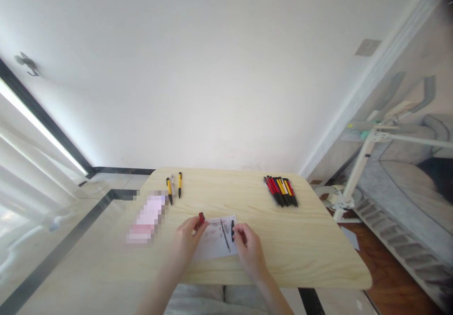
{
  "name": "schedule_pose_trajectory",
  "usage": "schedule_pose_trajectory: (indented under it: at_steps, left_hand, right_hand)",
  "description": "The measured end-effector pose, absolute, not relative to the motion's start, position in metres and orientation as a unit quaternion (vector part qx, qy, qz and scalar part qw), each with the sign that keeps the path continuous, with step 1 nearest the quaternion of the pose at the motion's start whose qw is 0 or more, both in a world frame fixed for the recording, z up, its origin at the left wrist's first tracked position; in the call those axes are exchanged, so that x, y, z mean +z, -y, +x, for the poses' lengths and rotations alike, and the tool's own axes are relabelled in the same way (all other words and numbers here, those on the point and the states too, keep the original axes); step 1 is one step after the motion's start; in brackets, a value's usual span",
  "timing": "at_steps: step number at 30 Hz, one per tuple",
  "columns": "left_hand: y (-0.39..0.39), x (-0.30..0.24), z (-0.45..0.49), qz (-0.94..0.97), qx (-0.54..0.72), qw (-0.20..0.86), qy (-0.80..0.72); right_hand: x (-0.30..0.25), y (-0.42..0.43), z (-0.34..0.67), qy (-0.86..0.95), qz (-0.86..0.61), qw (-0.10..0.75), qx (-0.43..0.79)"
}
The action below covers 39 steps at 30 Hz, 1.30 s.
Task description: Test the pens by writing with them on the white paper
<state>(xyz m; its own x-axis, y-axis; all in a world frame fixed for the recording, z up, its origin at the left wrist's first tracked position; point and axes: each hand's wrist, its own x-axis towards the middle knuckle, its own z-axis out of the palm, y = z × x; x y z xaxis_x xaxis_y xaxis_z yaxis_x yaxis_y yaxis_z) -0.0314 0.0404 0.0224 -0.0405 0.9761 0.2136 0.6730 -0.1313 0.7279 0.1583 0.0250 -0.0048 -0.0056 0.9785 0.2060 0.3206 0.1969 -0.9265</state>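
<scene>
My left hand (190, 232) is closed around a small red pen part (201, 217), with a pale end showing below the fingers. My right hand (249, 245) has its fingers pinched together at the paper's right edge; what they hold, if anything, is mostly hidden. Right by those fingertips is a black pen part (232, 229); whether it is gripped or just lies there I cannot tell. Between the hands, a scribbled white sheet of paper (215, 250) bears a thin dark pen refill (225, 237) and tiny reddish bits or marks.
A row of red, yellow and dark pens (281, 191) lies at the back right of the wooden table (300, 244). Several pens (169, 191), yellow and clear, are at the back left, near a blurred pink item (146, 220). Behind the table stands a white wall (226, 79).
</scene>
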Motion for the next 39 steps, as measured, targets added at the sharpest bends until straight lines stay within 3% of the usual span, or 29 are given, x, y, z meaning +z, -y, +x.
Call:
schedule_pose_trajectory:
  at_steps: [8, 15, 22, 28, 39]
  left_hand:
    - [-0.035, 0.038, -0.034, 0.665, 0.408, 0.181, -0.599]
    - [-0.032, 0.029, -0.035, 0.498, 0.477, 0.346, -0.636]
    - [-0.029, 0.044, -0.025, 0.428, 0.537, 0.445, -0.574]
    - [-0.033, 0.053, -0.027, 0.226, 0.625, 0.598, -0.448]
    - [-0.042, 0.039, -0.029, -0.008, 0.657, 0.699, -0.283]
  right_hand:
    - [-0.002, -0.024, 0.158, 0.620, -0.525, 0.467, 0.348]
    - [-0.002, -0.024, 0.157, 0.628, -0.527, 0.464, 0.336]
    - [-0.002, -0.024, 0.157, 0.633, -0.532, 0.457, 0.328]
    - [-0.002, -0.023, 0.157, 0.635, -0.531, 0.455, 0.328]
    - [-0.002, -0.023, 0.157, 0.636, -0.529, 0.455, 0.330]
